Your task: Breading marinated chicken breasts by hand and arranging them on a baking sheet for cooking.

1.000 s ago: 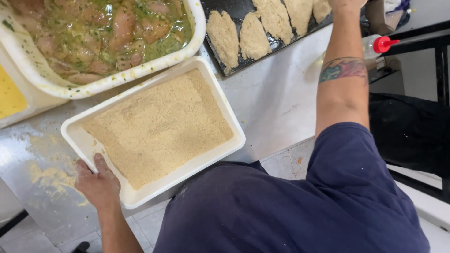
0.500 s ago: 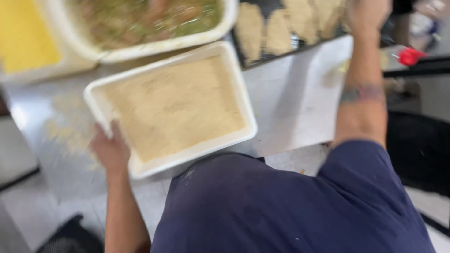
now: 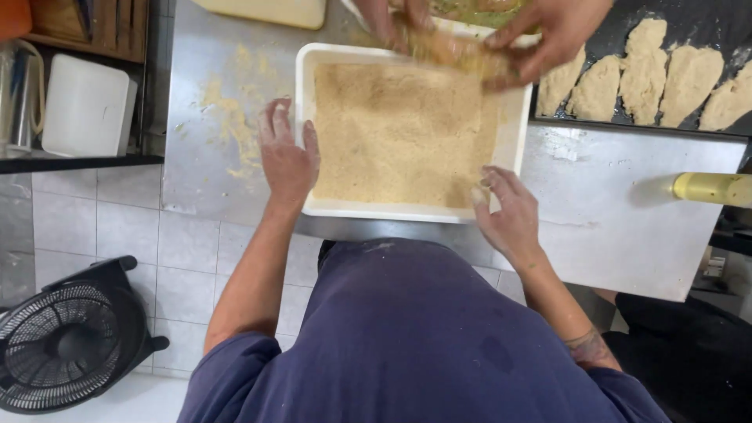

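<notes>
1. Resting flat on the near-left rim of the crumb tray (image 3: 307, 102), the left hand (image 3: 287, 157) lies open, fingers spread loosely along the white wall, gripping nothing.
2. At the tray's near-right corner, the right hand (image 3: 509, 211) is open too, fingers crumb-dusted and slightly curled, fingertips touching the rim and holding nothing.
3. Breadcrumbs (image 3: 399, 133) fill the tray in an even tan layer.
4. At the tray's far edge, a co-worker's hands (image 3: 540, 35) hold a coated cutlet (image 3: 454, 55) over the crumbs; it is blurred, so how fully it is coated cannot be told.
5. Right of the tray, a dark sheet (image 3: 705, 19) carries several breaded cutlets (image 3: 642, 74) in a row, so that share of the breading looks done.
6. Beyond the tray, part of a basin of green marinade (image 3: 470, 9) shows, which suggests more pieces are left to coat.
7. Spilled crumbs (image 3: 227, 117) scatter over the steel table (image 3: 627, 227) left of the tray.
8. Far right of the tray, a pale yellow bottle (image 3: 709, 188) lies on its side, no label visible.
9. Far left of the tray, a plain white box (image 3: 86, 117) sits on a shelf; below it, a black fan (image 3: 66, 345) stands on the floor.
</notes>
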